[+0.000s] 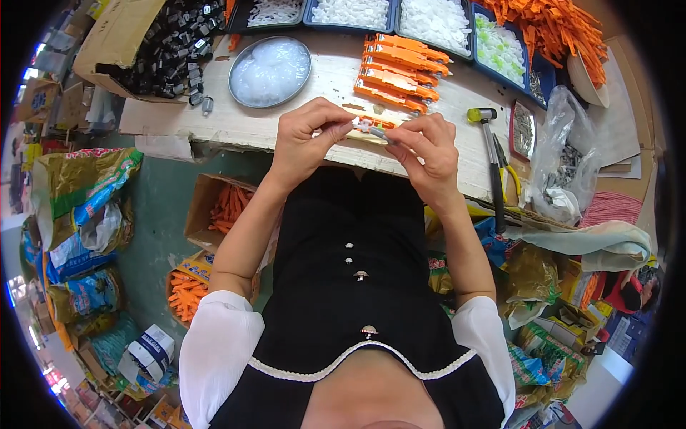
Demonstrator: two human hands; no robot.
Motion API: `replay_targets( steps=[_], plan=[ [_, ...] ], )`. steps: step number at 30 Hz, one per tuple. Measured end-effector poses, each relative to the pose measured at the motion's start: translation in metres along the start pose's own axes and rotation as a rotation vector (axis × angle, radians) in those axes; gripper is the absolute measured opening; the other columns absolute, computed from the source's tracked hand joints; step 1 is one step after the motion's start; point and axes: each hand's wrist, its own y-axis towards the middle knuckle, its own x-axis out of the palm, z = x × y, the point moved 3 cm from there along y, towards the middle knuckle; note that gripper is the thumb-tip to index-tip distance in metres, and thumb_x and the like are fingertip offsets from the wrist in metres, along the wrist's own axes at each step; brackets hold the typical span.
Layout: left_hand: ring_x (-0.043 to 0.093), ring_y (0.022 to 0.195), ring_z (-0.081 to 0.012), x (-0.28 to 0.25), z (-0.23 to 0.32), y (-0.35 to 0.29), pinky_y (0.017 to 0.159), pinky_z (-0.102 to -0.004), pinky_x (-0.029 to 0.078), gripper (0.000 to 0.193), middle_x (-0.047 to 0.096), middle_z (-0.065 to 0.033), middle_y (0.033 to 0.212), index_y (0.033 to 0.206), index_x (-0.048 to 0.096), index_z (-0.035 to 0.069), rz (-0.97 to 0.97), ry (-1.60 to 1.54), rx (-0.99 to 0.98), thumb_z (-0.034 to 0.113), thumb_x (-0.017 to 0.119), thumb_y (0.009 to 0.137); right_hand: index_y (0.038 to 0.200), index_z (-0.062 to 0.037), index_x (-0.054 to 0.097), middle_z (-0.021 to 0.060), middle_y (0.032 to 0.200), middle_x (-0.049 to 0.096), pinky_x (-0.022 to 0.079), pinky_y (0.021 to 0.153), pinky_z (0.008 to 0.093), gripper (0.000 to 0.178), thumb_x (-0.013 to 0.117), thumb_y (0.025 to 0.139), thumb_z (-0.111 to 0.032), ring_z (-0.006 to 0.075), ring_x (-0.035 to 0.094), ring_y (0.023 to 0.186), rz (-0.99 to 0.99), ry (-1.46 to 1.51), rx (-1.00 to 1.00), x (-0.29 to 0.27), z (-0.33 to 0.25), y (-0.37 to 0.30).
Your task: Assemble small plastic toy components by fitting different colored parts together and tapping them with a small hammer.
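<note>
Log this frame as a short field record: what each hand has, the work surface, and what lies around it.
left hand: pinches one end of a small white and grey part
right hand: pinches its other end
surface: pale workbench
on bench: row of orange pieces, round metal dish of clear bits, hammer, yellow-handled pliers
back edge: blue trays of white parts
floor left: cardboard box of orange pieces

round metal tray [270, 71] | stacked orange parts [397, 74] | hammer [491, 154] | plastic bag [561, 157]
</note>
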Motion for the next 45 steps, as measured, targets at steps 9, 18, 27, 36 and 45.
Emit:
replay_targets(
  steps=[9,18,27,36,45],
  plan=[
    [0.059,0.067,-0.0173,0.015,0.021,-0.002,0.059,-0.0250,0.046,0.016,0.060,-0.0093,0.077,0.085,0.063,-0.001,0.004,0.368,0.301,-0.007,0.062,0.071,0.085,-0.0095,0.064,0.0006,0.075,0.055,0.031,0.072,0.0303,0.023,0.069,0.063,-0.005,0.0178,0.049,0.076,-0.050,-0.037,0.015,-0.002,-0.005,0.001],
    [0.057,0.063,-0.0133,0.008,0.002,-0.004,0.053,-0.0215,0.045,0.012,0.060,-0.0066,0.076,0.086,0.063,-0.003,-0.053,-0.226,-0.290,-0.005,0.060,0.074,0.084,-0.0090,0.063,0.0002,0.074,0.054,0.031,0.072,0.0315,0.022,0.069,0.063,-0.005,0.0184,0.048,0.073,0.009,-0.093,-0.082,0.000,-0.001,-0.007],
    [0.055,0.049,-0.0093,0.015,-0.017,-0.005,0.040,-0.0201,0.043,0.009,0.058,-0.0072,0.066,0.082,0.061,-0.003,-0.150,-0.625,-0.800,0.002,0.062,0.074,0.084,-0.0098,0.064,-0.0018,0.074,0.057,0.031,0.074,0.0335,0.025,0.067,0.061,-0.001,0.0141,0.050,0.070,0.056,-0.242,-0.291,0.001,-0.013,-0.017],
    [0.055,0.054,-0.0085,0.031,-0.017,0.000,0.046,-0.0188,0.044,0.016,0.058,-0.0041,0.068,0.090,0.062,-0.001,-0.148,-0.542,-0.801,0.008,0.061,0.078,0.084,-0.0068,0.061,0.0018,0.080,0.057,0.034,0.074,0.0317,0.017,0.065,0.068,-0.003,0.0174,0.052,0.075,-0.001,-0.069,0.095,-0.017,0.023,-0.023],
    [0.043,0.092,-0.0187,0.047,-0.034,0.011,0.076,-0.0339,0.026,0.022,0.055,0.0028,0.088,0.083,0.065,0.012,-0.034,0.582,0.186,0.013,0.071,0.062,0.081,-0.0042,0.059,0.0043,0.073,0.056,0.033,0.068,0.0308,0.012,0.064,0.070,-0.005,0.0190,0.053,0.072,-0.089,-0.103,0.220,-0.012,0.052,-0.022]
  ],
)
